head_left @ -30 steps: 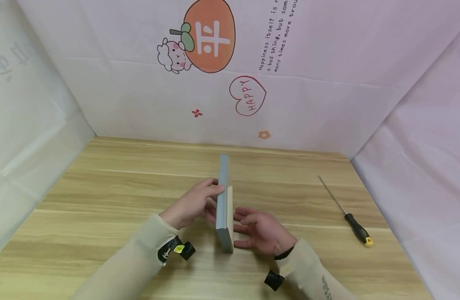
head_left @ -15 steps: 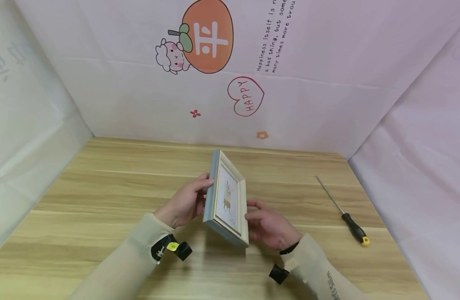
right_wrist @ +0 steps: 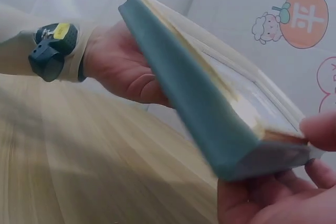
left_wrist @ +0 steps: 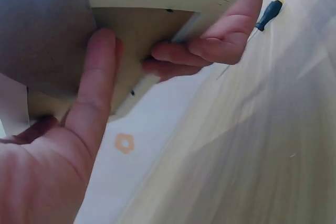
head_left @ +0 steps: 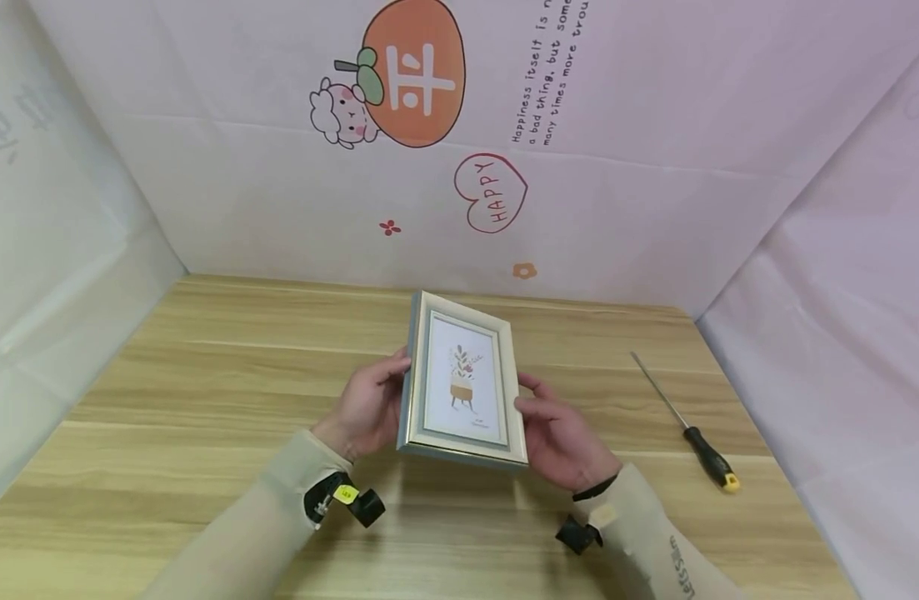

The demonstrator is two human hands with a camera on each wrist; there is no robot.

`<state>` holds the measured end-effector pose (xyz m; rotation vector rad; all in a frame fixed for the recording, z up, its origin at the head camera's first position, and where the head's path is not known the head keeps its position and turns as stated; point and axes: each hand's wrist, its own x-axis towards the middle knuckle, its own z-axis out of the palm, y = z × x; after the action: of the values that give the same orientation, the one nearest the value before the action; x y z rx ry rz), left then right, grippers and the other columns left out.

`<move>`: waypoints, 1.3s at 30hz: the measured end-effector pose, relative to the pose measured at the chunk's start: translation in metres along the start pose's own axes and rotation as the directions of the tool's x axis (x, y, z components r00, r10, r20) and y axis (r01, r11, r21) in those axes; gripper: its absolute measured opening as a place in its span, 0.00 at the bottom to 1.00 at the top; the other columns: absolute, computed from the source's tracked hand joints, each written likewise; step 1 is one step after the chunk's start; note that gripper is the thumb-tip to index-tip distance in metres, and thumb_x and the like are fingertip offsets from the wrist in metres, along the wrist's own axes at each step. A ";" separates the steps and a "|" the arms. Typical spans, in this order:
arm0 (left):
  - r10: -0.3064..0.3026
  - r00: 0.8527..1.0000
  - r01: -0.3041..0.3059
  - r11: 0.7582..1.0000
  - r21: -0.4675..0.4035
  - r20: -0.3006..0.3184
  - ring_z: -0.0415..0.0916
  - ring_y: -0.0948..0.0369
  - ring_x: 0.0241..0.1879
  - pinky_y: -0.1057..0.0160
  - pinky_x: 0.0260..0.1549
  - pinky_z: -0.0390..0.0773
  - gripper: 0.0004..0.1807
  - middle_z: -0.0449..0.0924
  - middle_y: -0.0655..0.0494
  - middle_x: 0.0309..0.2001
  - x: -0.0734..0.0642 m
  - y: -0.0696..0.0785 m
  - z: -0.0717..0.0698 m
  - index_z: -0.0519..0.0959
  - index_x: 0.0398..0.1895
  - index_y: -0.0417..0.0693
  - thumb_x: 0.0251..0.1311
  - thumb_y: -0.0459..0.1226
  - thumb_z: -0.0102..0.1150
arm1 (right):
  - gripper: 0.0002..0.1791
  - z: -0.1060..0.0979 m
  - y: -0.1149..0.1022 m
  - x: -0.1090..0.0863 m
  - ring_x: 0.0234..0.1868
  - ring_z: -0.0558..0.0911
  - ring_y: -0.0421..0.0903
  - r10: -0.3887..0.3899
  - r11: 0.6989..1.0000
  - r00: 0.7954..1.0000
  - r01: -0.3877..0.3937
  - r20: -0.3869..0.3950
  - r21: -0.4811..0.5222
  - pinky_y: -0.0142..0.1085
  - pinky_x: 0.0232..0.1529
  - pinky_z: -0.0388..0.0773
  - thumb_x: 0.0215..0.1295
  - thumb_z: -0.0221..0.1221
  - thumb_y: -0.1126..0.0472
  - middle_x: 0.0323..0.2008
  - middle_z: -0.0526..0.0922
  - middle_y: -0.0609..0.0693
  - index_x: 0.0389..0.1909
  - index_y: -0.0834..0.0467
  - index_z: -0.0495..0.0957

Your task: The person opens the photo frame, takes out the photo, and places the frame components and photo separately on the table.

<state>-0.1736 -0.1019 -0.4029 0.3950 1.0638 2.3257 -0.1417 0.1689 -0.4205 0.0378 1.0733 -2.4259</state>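
A picture frame [head_left: 465,379] with a cream front and blue-grey sides is held tilted above the table, its print of a potted plant facing up toward the head camera. My left hand [head_left: 367,407] grips its left edge, thumb at the side and fingers spread beneath. In the left wrist view, a finger [left_wrist: 97,72] lies along the brown back [left_wrist: 47,30] of the frame. The right hand [head_left: 564,437] holds the right edge, with the thumb on the front rim and the other fingers curled behind, as the right wrist view also shows.
A screwdriver [head_left: 705,454] with a black and yellow handle lies on the wooden table [head_left: 204,375] to the right. A white printed cloth [head_left: 279,208] rises behind the table and along both sides.
The picture frame has turned from edge-on to face-up toward the head camera. My right hand, earlier with fingers extended at its right side, has moved slightly right and now grips that edge.
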 end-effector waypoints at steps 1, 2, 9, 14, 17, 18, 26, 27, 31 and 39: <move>0.001 1.000 -0.001 1.000 -0.018 0.002 0.82 0.57 0.46 0.56 0.47 0.82 0.25 0.79 0.49 0.53 0.000 -0.001 -0.001 0.53 0.74 0.43 0.78 0.39 0.27 | 0.22 0.000 -0.001 0.000 0.49 0.82 0.50 -0.010 1.000 1.000 0.010 -0.002 -0.001 0.43 0.47 0.80 0.77 0.40 0.70 0.55 0.78 0.54 0.65 0.49 0.53; 0.000 1.000 0.000 0.999 -0.034 0.004 0.82 0.57 0.46 0.56 0.47 0.81 0.24 0.79 0.49 0.53 0.000 -0.002 -0.001 0.53 0.73 0.43 0.78 0.39 0.27 | 0.22 0.000 -0.002 -0.001 0.49 0.82 0.49 -0.017 1.000 1.000 0.017 -0.007 -0.003 0.42 0.47 0.80 0.77 0.40 0.70 0.55 0.77 0.54 0.65 0.49 0.53; -0.060 0.998 0.061 0.997 -0.049 0.005 0.79 0.55 0.52 0.51 0.53 0.78 0.26 0.75 0.50 0.58 0.004 -0.010 -0.006 0.50 0.75 0.48 0.77 0.38 0.25 | 0.23 -0.002 -0.007 -0.004 0.49 0.81 0.48 -0.056 0.997 0.996 0.052 -0.064 -0.057 0.40 0.47 0.80 0.76 0.44 0.70 0.55 0.78 0.54 0.66 0.51 0.54; -0.072 0.996 0.071 0.997 -0.004 -0.046 0.78 0.55 0.50 0.53 0.54 0.78 0.28 0.69 0.46 0.60 0.008 -0.010 -0.008 0.45 0.77 0.44 0.76 0.36 0.29 | 0.23 -0.005 -0.010 -0.007 0.48 0.82 0.48 -0.090 0.990 0.992 0.080 -0.085 -0.116 0.41 0.45 0.81 0.76 0.46 0.71 0.54 0.79 0.54 0.66 0.52 0.55; -0.076 0.994 0.080 0.996 0.041 -0.077 0.79 0.56 0.46 0.56 0.48 0.81 0.28 0.72 0.45 0.57 0.010 -0.009 -0.010 0.47 0.76 0.39 0.76 0.36 0.32 | 0.22 -0.007 -0.010 -0.008 0.47 0.82 0.48 -0.095 0.988 0.992 0.083 -0.089 -0.132 0.42 0.44 0.81 0.76 0.46 0.70 0.53 0.80 0.54 0.66 0.52 0.56; -0.080 0.993 0.085 0.995 0.056 -0.083 0.79 0.55 0.45 0.57 0.46 0.81 0.28 0.73 0.45 0.55 0.011 -0.009 -0.011 0.49 0.76 0.38 0.76 0.35 0.32 | 0.22 -0.008 -0.010 -0.009 0.47 0.83 0.48 -0.097 0.987 0.991 0.084 -0.091 -0.135 0.42 0.44 0.82 0.77 0.46 0.70 0.53 0.80 0.54 0.66 0.52 0.56; -0.122 0.978 0.165 0.949 0.268 -0.169 0.81 0.55 0.43 0.58 0.43 0.82 0.25 0.80 0.44 0.51 0.014 -0.015 -0.017 0.62 0.69 0.34 0.75 0.37 0.46 | 0.25 -0.013 -0.006 -0.009 0.44 0.84 0.49 -0.071 0.982 0.986 0.042 -0.152 -0.186 0.45 0.41 0.82 0.77 0.47 0.70 0.48 0.84 0.55 0.68 0.53 0.55; -0.130 0.974 0.182 0.938 0.295 -0.188 0.81 0.54 0.44 0.57 0.44 0.82 0.26 0.79 0.42 0.52 0.014 -0.016 -0.017 0.61 0.70 0.33 0.74 0.36 0.49 | 0.25 -0.014 -0.005 -0.009 0.44 0.84 0.50 -0.069 0.979 0.983 0.033 -0.169 -0.203 0.45 0.41 0.82 0.76 0.47 0.70 0.48 0.83 0.56 0.69 0.53 0.54; -0.169 0.948 0.262 0.896 0.359 -0.270 0.79 0.51 0.48 0.53 0.48 0.81 0.29 0.75 0.35 0.57 0.014 -0.024 -0.020 0.59 0.70 0.27 0.71 0.32 0.53 | 0.28 -0.019 0.000 -0.007 0.45 0.83 0.50 -0.067 0.959 0.968 -0.004 -0.242 -0.283 0.44 0.41 0.83 0.75 0.49 0.70 0.51 0.82 0.58 0.71 0.56 0.54; -0.164 0.914 0.361 0.747 0.558 -0.371 0.81 0.51 0.41 0.55 0.41 0.84 0.19 0.80 0.39 0.45 0.017 -0.041 -0.023 0.70 0.60 0.25 0.74 0.32 0.50 | 0.28 -0.025 0.009 -0.001 0.49 0.80 0.51 -0.050 0.922 0.936 -0.091 -0.348 -0.377 0.43 0.47 0.81 0.74 0.50 0.71 0.61 0.71 0.65 0.72 0.63 0.56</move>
<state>-0.1834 -0.0833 -0.4487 0.1017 1.9123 1.7590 -0.1406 0.1817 -0.4434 0.3619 1.6898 -2.1890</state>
